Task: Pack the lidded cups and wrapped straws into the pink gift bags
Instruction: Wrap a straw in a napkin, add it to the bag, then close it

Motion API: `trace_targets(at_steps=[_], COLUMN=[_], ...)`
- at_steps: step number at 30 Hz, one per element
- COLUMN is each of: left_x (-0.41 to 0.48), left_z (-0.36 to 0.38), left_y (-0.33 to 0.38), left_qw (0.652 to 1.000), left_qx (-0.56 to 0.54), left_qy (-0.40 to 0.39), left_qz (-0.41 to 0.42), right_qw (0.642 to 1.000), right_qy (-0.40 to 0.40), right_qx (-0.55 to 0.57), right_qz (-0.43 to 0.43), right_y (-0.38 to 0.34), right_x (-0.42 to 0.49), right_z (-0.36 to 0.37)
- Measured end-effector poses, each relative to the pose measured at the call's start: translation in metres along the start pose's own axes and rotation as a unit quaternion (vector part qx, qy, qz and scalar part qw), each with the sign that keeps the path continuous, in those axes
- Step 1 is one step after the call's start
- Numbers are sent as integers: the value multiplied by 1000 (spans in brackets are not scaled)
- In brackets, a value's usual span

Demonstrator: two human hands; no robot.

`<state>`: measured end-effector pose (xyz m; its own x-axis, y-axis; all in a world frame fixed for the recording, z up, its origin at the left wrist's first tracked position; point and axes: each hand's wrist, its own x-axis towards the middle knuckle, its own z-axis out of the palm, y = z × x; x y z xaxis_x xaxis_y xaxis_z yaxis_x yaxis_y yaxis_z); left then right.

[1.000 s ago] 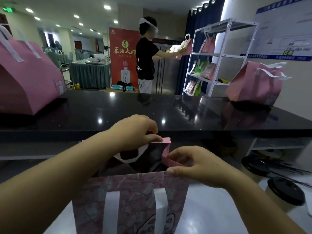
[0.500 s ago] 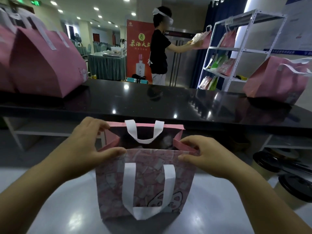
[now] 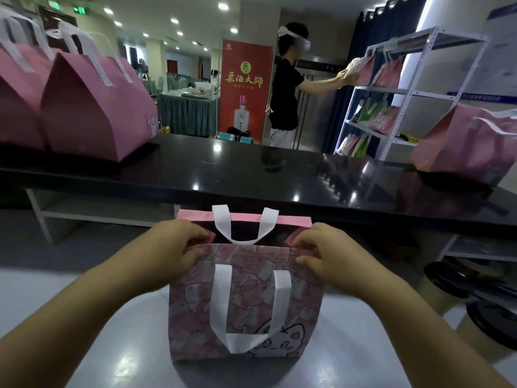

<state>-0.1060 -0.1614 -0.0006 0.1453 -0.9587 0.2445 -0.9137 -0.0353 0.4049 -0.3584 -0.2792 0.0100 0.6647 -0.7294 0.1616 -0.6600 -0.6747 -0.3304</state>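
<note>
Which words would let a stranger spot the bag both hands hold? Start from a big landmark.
Find the long black counter. Nearer, on the pale table, a pink gift bag stands, gripped by the left hand and right hand. Unlike the counter's plain closed bags, it is patterned and open.

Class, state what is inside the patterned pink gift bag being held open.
Inside the patterned pink gift bag, only the dark far wall shows, with the far white strap handle drooping across it. No cup or straw is visible; the bag's front hides the bottom.
</note>
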Motion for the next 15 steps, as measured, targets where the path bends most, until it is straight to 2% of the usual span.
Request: trace_targets(at_steps=[4, 6, 11, 15], left_x=[-5, -7, 4, 9], left_z=[8, 10, 5, 0], left_y=[2, 1, -10, -17], left_qw=[990, 982, 987, 995], left_qx=[110, 148, 151, 64], left_qy=[79, 110, 37, 21], left_qz=[41, 39, 34, 77], right_qw=[991, 988, 992, 990], right_qy=[55, 49, -23, 12], right_qx=[-119, -138, -110, -116], right_qz=[-25, -41, -55, -77], right_y=[3, 6, 9, 10], right_x=[-1, 1, 14, 19], right_z=[7, 6, -1, -2])
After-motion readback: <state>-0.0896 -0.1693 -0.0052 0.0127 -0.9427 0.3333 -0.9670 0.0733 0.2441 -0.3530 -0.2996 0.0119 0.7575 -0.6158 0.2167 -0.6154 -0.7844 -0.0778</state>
